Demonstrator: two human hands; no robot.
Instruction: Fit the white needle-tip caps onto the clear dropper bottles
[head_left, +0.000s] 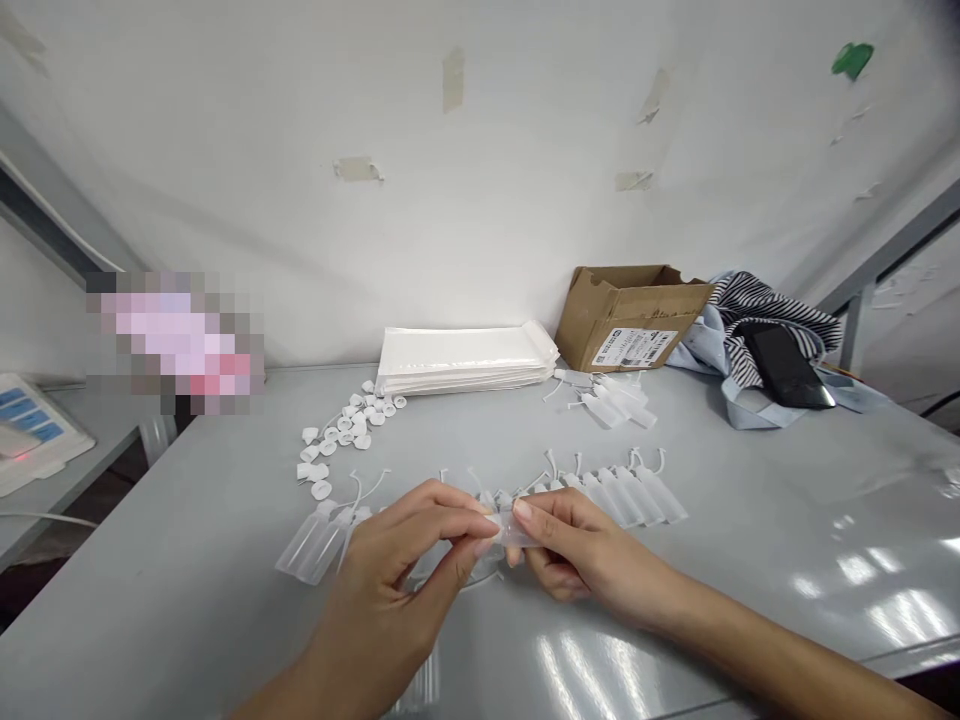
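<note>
My right hand [581, 545] holds a small translucent plastic bottle [516, 532] between thumb and fingers, lying sideways. At its left end, my left hand [409, 550] pinches a small white cap [494, 527]; the fingertips partly hide where cap and bottle meet. Behind my right hand stretches a row of similar bottles [630, 495] with thin white tails on their tops. More bottles [319, 540] lie left of my left hand, and others are partly hidden beneath both hands. Loose white caps [345, 425] are scattered at the back left.
A stack of white padded envelopes [465, 355] lies against the wall. To its right stand an open cardboard box [626, 315] and several more bottles [616, 400]. A black phone [787, 365] rests on striped cloth [776, 300]. The grey table [187, 550] meets another surface at left.
</note>
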